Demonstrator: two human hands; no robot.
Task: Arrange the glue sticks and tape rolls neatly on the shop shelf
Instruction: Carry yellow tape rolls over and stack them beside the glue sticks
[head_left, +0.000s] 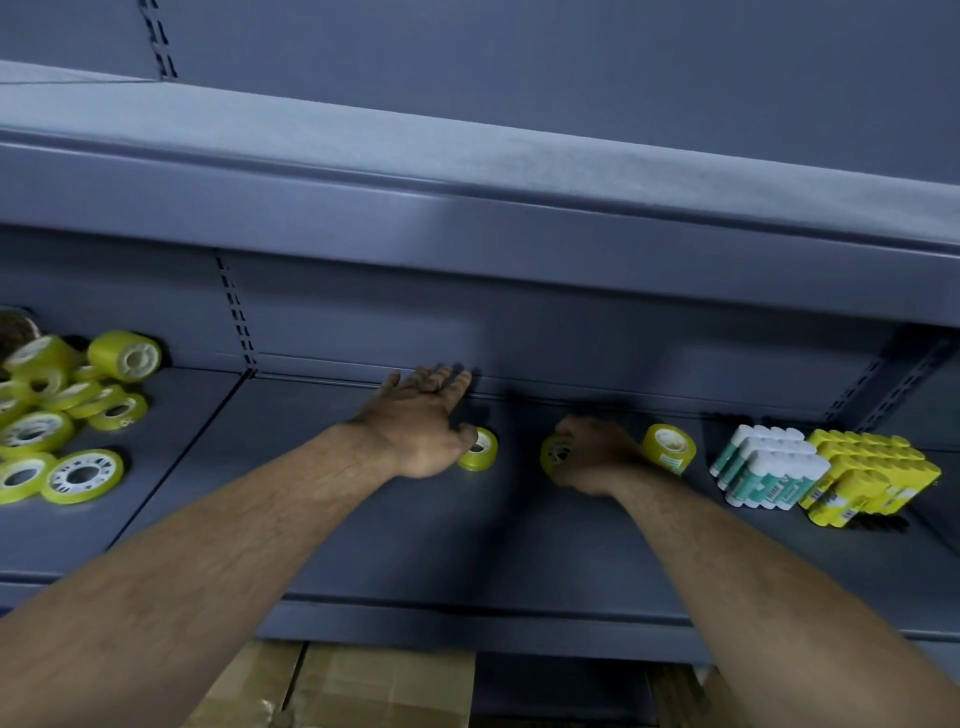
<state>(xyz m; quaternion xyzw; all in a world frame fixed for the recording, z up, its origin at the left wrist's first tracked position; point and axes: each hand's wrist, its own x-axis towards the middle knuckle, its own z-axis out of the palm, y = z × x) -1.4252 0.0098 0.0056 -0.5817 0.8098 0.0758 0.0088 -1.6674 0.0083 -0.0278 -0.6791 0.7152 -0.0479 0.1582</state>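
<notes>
Both your bare forearms reach toward the far side. Your left hand (421, 421) is flat, palm down, with the fingers straight. To its right, your right hand (592, 457) has its fingers curled round a small tape roll (554, 455).

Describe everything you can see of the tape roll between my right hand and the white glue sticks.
The tape roll is wide, glossy yellow-green, wound on a pale core whose open end faces up. A small printed label shows on its side. It stands slightly tilted on the grey shelf, beside the right hand, apart from the white glue sticks.
</notes>
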